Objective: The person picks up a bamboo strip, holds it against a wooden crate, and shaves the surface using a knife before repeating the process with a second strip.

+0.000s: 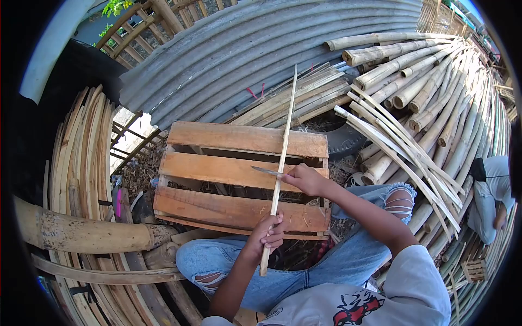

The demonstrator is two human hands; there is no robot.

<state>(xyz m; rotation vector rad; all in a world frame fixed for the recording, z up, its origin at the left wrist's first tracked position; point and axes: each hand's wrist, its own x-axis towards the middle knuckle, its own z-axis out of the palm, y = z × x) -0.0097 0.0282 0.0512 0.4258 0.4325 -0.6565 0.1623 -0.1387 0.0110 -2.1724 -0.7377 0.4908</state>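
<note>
Long pale tapering bamboo strip (285, 141) above orange-brown slatted wooden crate (217, 169), long axis pointing away from body; left hand (265, 237) nearer its close end, fingers wrapped round; right hand (304, 179) farther up, fingers clenching thin grey-bladed knife (265, 170), blade crosswise at strip

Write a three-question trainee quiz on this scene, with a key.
1. Which hand holds the narrow grey metal blade?
2. True or false: the left hand grips a long, thin, pale bamboo-like strip.
3. What lies behind the blade in this view: (a) a blue plastic barrel, (b) an orange-brown slatted wooden crate, (c) a white stone slab?

Key: 1. The right hand. 2. True. 3. b.
</note>
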